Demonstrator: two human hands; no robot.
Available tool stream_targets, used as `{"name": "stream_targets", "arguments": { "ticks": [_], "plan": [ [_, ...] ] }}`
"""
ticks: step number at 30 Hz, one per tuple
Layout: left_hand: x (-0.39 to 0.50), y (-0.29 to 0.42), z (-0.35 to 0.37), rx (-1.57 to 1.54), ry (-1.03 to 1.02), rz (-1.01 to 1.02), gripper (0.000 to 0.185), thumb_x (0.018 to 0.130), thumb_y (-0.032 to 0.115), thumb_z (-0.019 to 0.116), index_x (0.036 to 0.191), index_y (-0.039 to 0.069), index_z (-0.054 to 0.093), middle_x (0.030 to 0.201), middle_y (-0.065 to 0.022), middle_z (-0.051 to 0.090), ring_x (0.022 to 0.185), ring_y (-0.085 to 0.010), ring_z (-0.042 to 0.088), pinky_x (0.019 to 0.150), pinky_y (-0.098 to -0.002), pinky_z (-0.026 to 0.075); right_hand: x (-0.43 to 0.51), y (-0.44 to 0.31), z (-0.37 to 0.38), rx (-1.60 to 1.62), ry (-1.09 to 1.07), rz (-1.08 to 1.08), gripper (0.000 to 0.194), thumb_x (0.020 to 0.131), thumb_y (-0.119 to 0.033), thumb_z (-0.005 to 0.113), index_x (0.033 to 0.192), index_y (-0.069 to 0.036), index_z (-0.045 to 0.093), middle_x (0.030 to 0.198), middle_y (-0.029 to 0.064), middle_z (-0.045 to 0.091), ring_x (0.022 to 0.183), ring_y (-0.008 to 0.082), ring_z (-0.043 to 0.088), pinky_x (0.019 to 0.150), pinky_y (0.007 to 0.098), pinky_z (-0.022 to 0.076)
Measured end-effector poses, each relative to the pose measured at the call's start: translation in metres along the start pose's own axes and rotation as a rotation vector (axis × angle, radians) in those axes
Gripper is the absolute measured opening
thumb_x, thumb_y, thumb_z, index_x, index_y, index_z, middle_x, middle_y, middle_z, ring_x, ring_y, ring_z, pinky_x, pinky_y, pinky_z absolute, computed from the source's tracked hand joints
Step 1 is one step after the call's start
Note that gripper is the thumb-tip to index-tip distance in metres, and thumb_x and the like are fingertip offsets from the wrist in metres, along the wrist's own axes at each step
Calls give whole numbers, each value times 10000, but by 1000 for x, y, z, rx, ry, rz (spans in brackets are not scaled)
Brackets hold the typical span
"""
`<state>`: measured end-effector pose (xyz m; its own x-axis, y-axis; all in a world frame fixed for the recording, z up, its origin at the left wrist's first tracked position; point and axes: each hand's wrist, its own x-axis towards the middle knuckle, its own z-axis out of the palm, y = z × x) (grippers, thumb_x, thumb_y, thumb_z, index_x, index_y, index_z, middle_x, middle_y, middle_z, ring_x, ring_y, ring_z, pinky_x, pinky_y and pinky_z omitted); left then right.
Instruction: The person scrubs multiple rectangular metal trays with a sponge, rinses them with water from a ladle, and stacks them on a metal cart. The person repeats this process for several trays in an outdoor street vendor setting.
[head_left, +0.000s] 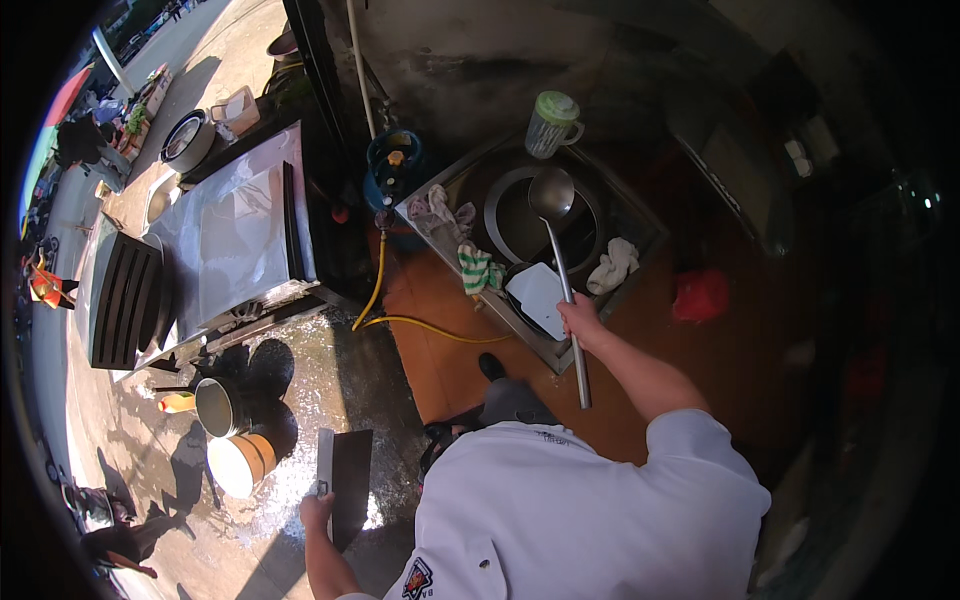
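Observation:
My right hand is closed around the handle of a long steel ladle. The ladle's bowl hangs over the round opening of a wok stove. A white flat piece lies at the stove's near corner, beside the ladle handle; whether my hand touches it I cannot tell. Low on the left, my left hand grips a dark flat panel with a pale metal strip along one edge, held out above the wet floor.
Cloths and a lidded plastic jug sit on the stove's rim. A yellow hose runs from a gas cylinder across the floor. Two buckets stand left, below a metal-topped table. Other people are outside.

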<state>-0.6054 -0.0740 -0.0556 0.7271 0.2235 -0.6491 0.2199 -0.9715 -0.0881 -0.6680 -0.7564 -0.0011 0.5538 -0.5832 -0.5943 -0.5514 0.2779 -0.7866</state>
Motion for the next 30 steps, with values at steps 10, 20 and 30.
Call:
{"name": "stream_targets", "arguments": {
  "ticks": [10,20,30],
  "plan": [
    [-60,93,-36,-28,187,-13,547,659,449,630,786,-83,627,793,-272,621,791,-411,613,736,-460,471,194,25,-131,-743,523,-114,285,760,-233,552,929,-4,561,859,226,617,797,395,603,702,453,485],
    [-118,228,-127,21,278,77,526,722,573,627,738,47,626,698,-141,639,695,-308,624,626,-407,470,194,5,-126,-1052,543,-304,377,839,-229,528,1129,12,531,1029,266,581,959,400,561,825,468,449],
    [-146,266,-146,-30,427,330,506,684,552,667,681,49,607,637,-134,607,681,-310,614,616,-410,464,5,-16,169,156,-897,664,812,784,-681,427,1191,21,463,1019,203,578,862,299,594,713,360,489]
  ]
}}
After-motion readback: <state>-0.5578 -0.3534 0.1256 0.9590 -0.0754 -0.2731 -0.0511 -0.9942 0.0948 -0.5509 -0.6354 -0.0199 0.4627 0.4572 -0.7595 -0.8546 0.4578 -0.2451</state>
